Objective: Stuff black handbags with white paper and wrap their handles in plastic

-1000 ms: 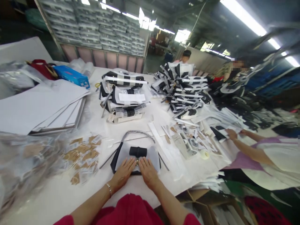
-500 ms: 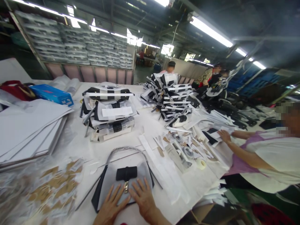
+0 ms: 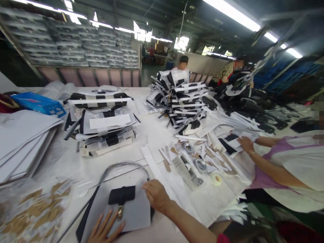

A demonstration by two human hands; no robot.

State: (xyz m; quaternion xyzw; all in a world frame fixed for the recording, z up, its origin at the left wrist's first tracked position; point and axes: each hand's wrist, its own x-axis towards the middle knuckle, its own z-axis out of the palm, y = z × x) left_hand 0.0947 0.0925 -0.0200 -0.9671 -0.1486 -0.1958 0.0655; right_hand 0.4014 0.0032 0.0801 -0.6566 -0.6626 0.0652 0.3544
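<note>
A black handbag (image 3: 131, 212) wrapped in white paper lies flat on the white table (image 3: 152, 131) in front of me, with a black flap and a small gold clasp (image 3: 119, 212) showing. My left hand (image 3: 105, 229) rests flat on the paper, fingers spread. Over the bag's upper right corner sits my right hand (image 3: 156, 195), fingers curled down onto the paper edge. Its grey handle (image 3: 121, 166) arches away from me on the table.
Wrapped bags are piled at centre left (image 3: 101, 121) and at the back centre (image 3: 182, 99). White sheets (image 3: 22, 138) lie stacked left, a blue box (image 3: 37, 104) behind. Brown tags (image 3: 32, 212) sit lower left. Paper strips and tape rolls (image 3: 216, 179) lie right, near a co-worker's hand (image 3: 245, 144).
The view has swung up and to the right. My right hand has moved from the middle of the bag to its upper right corner; my left hand has slid lower on the paper.
</note>
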